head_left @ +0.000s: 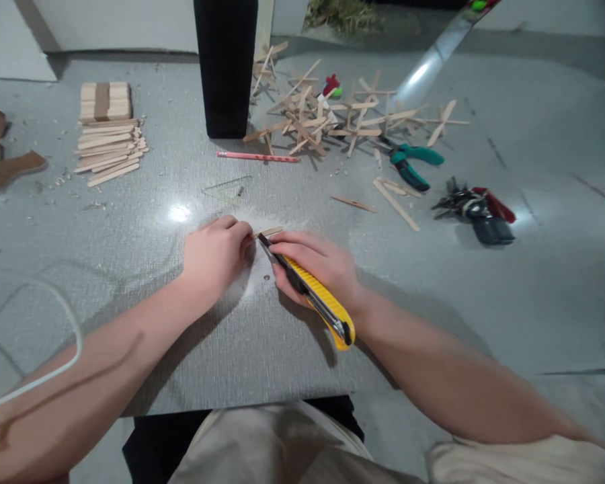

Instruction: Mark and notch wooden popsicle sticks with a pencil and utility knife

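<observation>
A yellow utility knife (327, 299) lies in the grip of my right hand (325, 265), its fingers wrapped around the handle. The blade end points up and to the left, against a wooden craft stick (269, 232). My left hand (216, 249) is closed on the left end of that stick, pinching it low over the table. Part of the stick is hidden by my fingers. Just beyond my hands lie a clear set square (226, 187) and a pink pencil (258, 156).
Stacked craft sticks (108, 151) lie at the left. Crossed sticks (307, 124) are heaped at the back, beside a black post (226, 74). Green-handled pliers (411, 165) and a bunch of keys (476, 212) are on the right. A white cable (73, 323) loops over my left forearm.
</observation>
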{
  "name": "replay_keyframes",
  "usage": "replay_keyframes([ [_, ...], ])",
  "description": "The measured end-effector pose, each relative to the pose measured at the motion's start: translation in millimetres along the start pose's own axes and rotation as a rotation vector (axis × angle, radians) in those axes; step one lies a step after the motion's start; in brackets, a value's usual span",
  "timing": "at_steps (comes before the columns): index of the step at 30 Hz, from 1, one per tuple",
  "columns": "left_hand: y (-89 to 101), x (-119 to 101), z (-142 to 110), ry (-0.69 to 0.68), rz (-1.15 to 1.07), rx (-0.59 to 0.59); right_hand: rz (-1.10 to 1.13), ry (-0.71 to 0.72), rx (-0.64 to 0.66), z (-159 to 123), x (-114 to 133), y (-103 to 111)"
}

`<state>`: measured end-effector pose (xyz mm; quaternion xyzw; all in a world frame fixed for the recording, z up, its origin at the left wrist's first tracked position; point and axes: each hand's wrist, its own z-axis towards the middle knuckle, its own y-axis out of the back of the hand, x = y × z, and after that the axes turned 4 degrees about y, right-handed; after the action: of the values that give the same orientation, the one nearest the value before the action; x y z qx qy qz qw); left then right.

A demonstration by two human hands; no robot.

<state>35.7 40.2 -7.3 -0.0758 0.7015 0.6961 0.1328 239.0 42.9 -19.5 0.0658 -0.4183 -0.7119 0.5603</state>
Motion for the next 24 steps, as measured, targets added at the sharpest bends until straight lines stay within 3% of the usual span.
replay_keyframes([
  [24,-6.2,2.3,2.2,-0.035,-0.022,-0.048,0.065,-0.052,0.050,-2.0,-0.2,-8.0],
])
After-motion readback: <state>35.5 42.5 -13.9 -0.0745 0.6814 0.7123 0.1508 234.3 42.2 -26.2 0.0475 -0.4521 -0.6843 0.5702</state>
